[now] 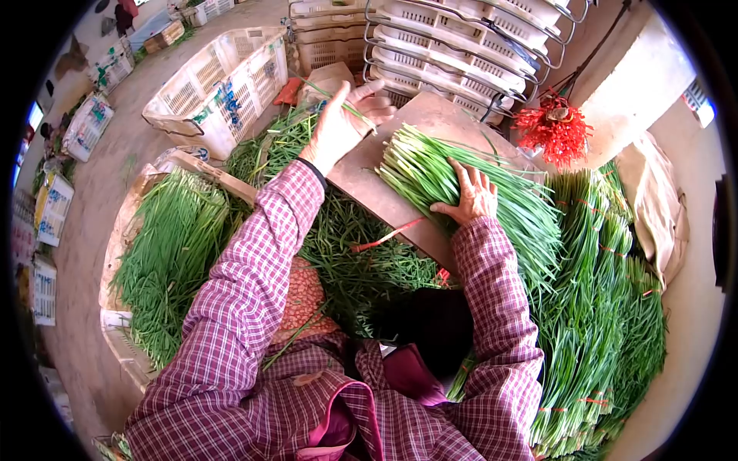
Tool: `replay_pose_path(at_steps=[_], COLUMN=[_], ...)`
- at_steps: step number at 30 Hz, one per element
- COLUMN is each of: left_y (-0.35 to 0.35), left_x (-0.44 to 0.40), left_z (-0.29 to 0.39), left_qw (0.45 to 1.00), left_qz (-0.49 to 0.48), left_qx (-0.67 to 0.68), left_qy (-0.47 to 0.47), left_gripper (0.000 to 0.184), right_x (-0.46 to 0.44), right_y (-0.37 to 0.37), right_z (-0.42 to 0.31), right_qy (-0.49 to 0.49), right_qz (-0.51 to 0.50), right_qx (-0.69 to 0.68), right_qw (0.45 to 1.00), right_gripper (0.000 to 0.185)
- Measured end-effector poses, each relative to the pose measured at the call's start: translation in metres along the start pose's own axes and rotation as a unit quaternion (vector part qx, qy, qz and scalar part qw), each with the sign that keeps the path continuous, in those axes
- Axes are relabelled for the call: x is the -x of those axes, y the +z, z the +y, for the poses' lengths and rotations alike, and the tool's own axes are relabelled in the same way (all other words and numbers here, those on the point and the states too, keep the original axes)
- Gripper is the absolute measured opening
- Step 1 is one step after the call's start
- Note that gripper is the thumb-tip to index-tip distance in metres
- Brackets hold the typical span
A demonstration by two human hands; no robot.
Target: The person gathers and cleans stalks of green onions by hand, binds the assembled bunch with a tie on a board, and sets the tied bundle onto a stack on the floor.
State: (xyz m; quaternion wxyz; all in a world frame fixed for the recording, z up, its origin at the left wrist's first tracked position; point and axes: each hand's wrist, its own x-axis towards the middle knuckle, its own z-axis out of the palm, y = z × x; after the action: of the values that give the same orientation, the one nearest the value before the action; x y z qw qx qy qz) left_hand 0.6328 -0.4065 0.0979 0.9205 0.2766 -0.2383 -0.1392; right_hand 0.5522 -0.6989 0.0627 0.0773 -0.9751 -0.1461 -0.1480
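My left hand [346, 123] is raised over the left edge of a board [357, 165]. A thin green chive stalk [327, 92] is pinched in it, running past the thumb. On the board lies a thick loose bunch of garlic chives [419, 165], pale stem ends toward the upper left and green leaves spreading to the lower right. My right hand [470, 196] rests on top of this bunch, fingers stretched over the leaves and thumb apart. A thin red strip [388, 234] lies by the board's lower edge.
Tied chive bunches [576, 323] are piled at the right. A crate [115, 269] holds loose chives at the left, with more leaves [361, 238] below the board. Stacked white crates [461, 46] stand behind. Red ties [552, 131] hang at the upper right. Another crate [223, 92] stands upper left.
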Motion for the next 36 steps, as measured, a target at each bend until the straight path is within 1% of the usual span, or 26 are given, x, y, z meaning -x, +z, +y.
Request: replay_pose_path(at_steps=[2,3,4,5,6,7,8,9,10,12,14,16,18,20,22,23,24,26,27,28,30,32,33,34,36], left_y=[-0.019,-0.016,-0.009,-0.002,-0.005,-0.015,-0.022,-0.010,0.003,0.029,0.051,0.065,0.065,0.060,0.049,0.042,0.035,0.024,0.027,0.034,0.021,0.031,0.033,0.034,0.036], left_x=[0.003,0.009,0.015,0.022,0.019,0.025,0.032,0.029,0.027,0.027,0.019,0.012,0.009,0.006,0.002,0.000,-0.003,-0.008,-0.005,-0.005,-0.008,-0.004,-0.003,-0.003,-0.003], left_z=[0.029,0.044,0.060,0.069,0.079,0.073,0.065,0.065,0.059,0.030,-0.008,-0.045,-0.071,-0.084,-0.094,-0.097,-0.100,-0.106,-0.103,-0.100,-0.109,-0.104,-0.102,-0.101,-0.102], left_qw=[1.000,0.990,0.962,0.879,0.752,0.537,0.277,0.271,0.271,0.336,0.333,0.312,0.305,0.317,0.366,0.384,0.384,0.426,0.450,0.449,0.430,0.428,0.424,0.424,0.422], left_qz=[-0.024,0.016,0.056,0.140,0.178,0.171,0.148,0.134,0.133,0.013,-0.124,-0.230,-0.288,-0.291,-0.246,-0.241,-0.239,-0.242,-0.228,-0.233,-0.226,-0.227,-0.227,-0.226,-0.226], left_qx=[-0.004,-0.136,-0.266,-0.453,-0.605,-0.803,-0.933,-0.929,-0.929,-0.939,-0.935,-0.922,-0.907,-0.903,-0.898,-0.891,-0.891,-0.871,-0.863,-0.863,-0.873,-0.874,-0.877,-0.877,-0.878], left_qy=[-0.013,-0.015,-0.017,-0.056,-0.191,-0.193,-0.178,-0.213,-0.213,-0.072,0.013,0.017,0.024,0.006,0.001,0.028,0.027,0.024,0.025,0.001,0.043,0.028,0.012,0.016,-0.004], left_gripper=[0.055,0.054,0.052,0.055,0.069,0.078,0.090,0.108,0.108,0.116,0.124,0.132,0.135,0.133,0.129,0.120,0.120,0.114,0.106,0.101,0.098,0.100,0.102,0.102,0.102], right_x=[0.000,-0.001,0.000,0.000,0.000,-0.001,-0.001,-0.001,-0.002,-0.002,-0.003,-0.003,-0.003,-0.004,-0.005,-0.004,-0.003,0.003,0.009,0.014,0.023,0.028,0.030,0.031,0.029], right_y=[-0.001,-0.002,-0.002,-0.003,-0.003,-0.004,-0.004,-0.003,-0.005,-0.006,-0.007,-0.007,-0.001,0.004,-0.001,-0.004,-0.010,-0.024,-0.034,-0.033,-0.006,-0.003,0.009,0.018,0.022], right_z=[0.001,0.000,-0.001,-0.001,-0.002,-0.002,-0.003,-0.002,-0.002,-0.002,-0.004,-0.003,-0.001,0.004,-0.001,-0.002,-0.008,-0.019,-0.028,-0.034,-0.040,-0.066,-0.071,-0.076,-0.076], right_qy=[0.001,0.003,0.006,0.006,0.009,0.012,0.011,0.014,0.017,0.023,0.021,0.015,0.016,0.018,0.006,-0.008,-0.009,-0.078,-0.132,-0.156,-0.256,-0.292,-0.285,-0.289,-0.314], right_qz=[0.000,-0.005,-0.009,-0.009,-0.013,-0.016,-0.017,-0.024,-0.031,-0.034,-0.037,-0.036,-0.029,-0.022,0.007,0.045,0.043,0.113,0.124,0.075,0.051,-0.027,-0.054,-0.058,-0.079], right_qx=[0.001,-0.005,-0.011,-0.013,-0.010,-0.006,-0.007,-0.007,-0.007,-0.006,-0.006,-0.004,0.002,0.008,0.011,0.015,0.015,0.018,-0.014,-0.015,-0.015,-0.052,-0.047,-0.016,0.004], right_qw=[1.000,1.000,1.000,1.000,1.000,1.000,1.000,1.000,0.999,0.999,0.999,0.999,0.999,1.000,1.000,0.999,0.999,0.990,0.983,0.985,0.965,0.955,0.956,0.955,0.946], right_gripper=[0.105,0.105,0.105,0.105,0.105,0.105,0.105,0.105,0.106,0.105,0.105,0.106,0.107,0.108,0.109,0.104,0.104,0.092,0.077,0.060,0.046,0.037,0.029,0.020,0.016])
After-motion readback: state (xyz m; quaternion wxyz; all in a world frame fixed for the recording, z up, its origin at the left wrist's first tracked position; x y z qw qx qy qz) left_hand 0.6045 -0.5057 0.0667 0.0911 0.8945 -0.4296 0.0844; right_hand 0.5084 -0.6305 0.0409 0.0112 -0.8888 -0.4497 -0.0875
